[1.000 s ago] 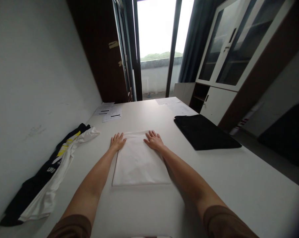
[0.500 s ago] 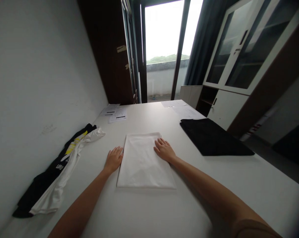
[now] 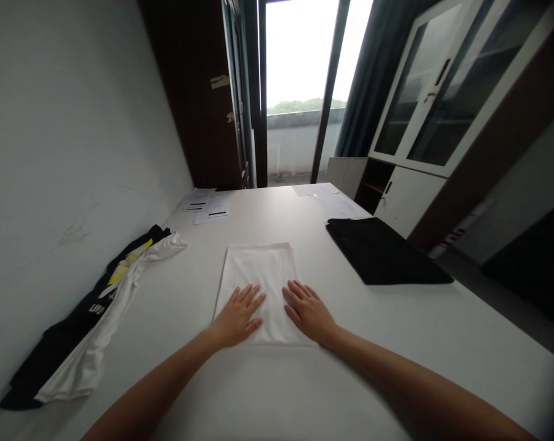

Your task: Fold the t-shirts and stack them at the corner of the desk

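Observation:
A folded white cloth point(image 3: 262, 266), neat and rectangular, lies flat on the white table point(image 3: 277, 398) in front of me. It looks like a garment, though its kind cannot be made out. My left hand point(image 3: 240, 315) rests palm down on the cloth's near left part, fingers spread. On the near right part lies my right hand point(image 3: 310, 311), also flat, its fingers stretched out over the cloth's right edge. Neither hand grips anything.
Along the left wall lie crumpled black and white garments point(image 3: 100, 309) with yellow print. A folded black cloth point(image 3: 387, 251) lies at the right. Paper sheets point(image 3: 212, 208) are at the far left, more sheets point(image 3: 334, 202) at the far right. Cabinets point(image 3: 414, 196) stand beyond.
My left hand has moved from the cloth's left edge onto its near left part. My right hand has slid nearer to me along the right side. The view has shifted slightly.

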Motion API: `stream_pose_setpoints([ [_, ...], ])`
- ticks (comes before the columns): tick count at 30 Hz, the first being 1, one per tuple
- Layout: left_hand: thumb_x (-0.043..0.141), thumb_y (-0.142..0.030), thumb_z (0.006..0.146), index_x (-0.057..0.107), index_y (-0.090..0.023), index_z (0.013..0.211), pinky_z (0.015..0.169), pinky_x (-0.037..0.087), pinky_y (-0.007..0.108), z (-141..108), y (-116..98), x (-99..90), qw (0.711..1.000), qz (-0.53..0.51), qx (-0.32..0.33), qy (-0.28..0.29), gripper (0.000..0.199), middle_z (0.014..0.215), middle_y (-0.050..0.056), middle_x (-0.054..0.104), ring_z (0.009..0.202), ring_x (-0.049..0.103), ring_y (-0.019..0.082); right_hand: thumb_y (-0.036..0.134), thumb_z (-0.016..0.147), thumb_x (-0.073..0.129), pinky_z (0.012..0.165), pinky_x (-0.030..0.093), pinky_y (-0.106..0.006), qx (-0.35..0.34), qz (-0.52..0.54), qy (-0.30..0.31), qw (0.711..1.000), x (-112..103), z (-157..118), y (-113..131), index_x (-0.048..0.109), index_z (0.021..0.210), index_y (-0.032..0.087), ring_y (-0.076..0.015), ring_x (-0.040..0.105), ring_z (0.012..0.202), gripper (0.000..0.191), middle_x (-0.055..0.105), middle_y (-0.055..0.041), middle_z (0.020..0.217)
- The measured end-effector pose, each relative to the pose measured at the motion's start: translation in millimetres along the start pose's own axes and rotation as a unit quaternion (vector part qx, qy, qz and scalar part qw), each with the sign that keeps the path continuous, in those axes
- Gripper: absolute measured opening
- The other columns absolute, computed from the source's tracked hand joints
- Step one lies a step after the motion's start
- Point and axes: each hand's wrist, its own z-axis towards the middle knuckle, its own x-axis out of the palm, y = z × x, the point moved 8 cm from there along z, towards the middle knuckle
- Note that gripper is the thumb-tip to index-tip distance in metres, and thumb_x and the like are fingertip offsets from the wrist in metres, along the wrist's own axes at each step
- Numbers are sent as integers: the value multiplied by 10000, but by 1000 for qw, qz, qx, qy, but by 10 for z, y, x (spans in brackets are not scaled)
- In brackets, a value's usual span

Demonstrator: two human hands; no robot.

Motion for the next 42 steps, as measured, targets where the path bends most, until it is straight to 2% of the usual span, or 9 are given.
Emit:
stream_pose_setpoints([
  [6,473,-513,1035,208,-294,1655,1278,143,561,-56,-193,-63,998,5,53,21,709,1716,91,186,1594,129,283,469,974,528,1227,264,-520,110,-13,-13,994,-47,-46,-168,519,1512,233,-340,385,1472,588,447,-158,1580],
  [11,563,-619,957,192,-323,1655,1270,155,585,-77,-484,-54,995,-9,101,19,844,1709,96,218,1576,198,318,429,962,569,1197,339,-493,104,88,-23,990,19,105,-161,583,1444,251,-309,432,1445,514,505,-137,1536],
  [15,572,-553,959,426,-289,1546,1225,273,569,-23,-564,-80,998,-6,57,-36,660,1582,125,440,1462,386,340,374,1002,483,1062,496,-404,172,284,-43,942,56,293,-338,616,1388,267,-244,637,1208,422,643,-75,1384],
  [18,585,-431,960,603,-240,1319,1084,425,517,52,-701,-96,998,9,41,-46,407,1330,138,606,1235,540,334,378,979,558,1067,489,-371,202,338,-38,919,97,495,-453,601,1415,254,-237,639,1209,456,658,-56,1375],
  [21,578,-378,962,648,-236,1088,923,481,490,190,-920,-80,998,31,43,-27,202,1103,119,652,1054,588,323,364,946,640,1103,460,-376,178,310,-26,933,120,769,-505,589,1441,285,-239,632,1225,504,657,-30,1388],
  [27,558,-498,993,645,-218,1027,815,486,447,575,-1166,82,999,36,5,1,295,961,133,681,915,655,307,265,969,614,1139,421,-315,153,196,-41,968,135,1269,-680,581,1471,258,-222,589,1304,504,614,-35,1450],
  [34,418,-349,1074,622,-230,970,729,437,314,684,-1149,123,999,-33,2,35,259,913,69,723,823,686,218,114,923,558,1093,455,-309,157,261,-49,951,159,1371,-816,670,1376,295,-202,651,1205,501,709,34,1314],
  [38,319,-369,1102,570,-221,864,687,393,277,798,-1212,-30,983,-182,-18,-13,376,824,29,693,766,645,184,88,897,537,1067,472,-316,174,364,-81,911,-39,1308,-1014,697,1342,251,-197,673,1156,500,718,16,1300],
  [42,346,-358,1087,570,-213,843,692,392,261,1153,-1498,-94,954,-299,16,-36,361,802,18,677,740,617,169,100,896,519,1101,449,-332,154,419,-135,884,-556,1306,-1356,695,1345,218,-191,653,1196,496,695,-3,1338],
])
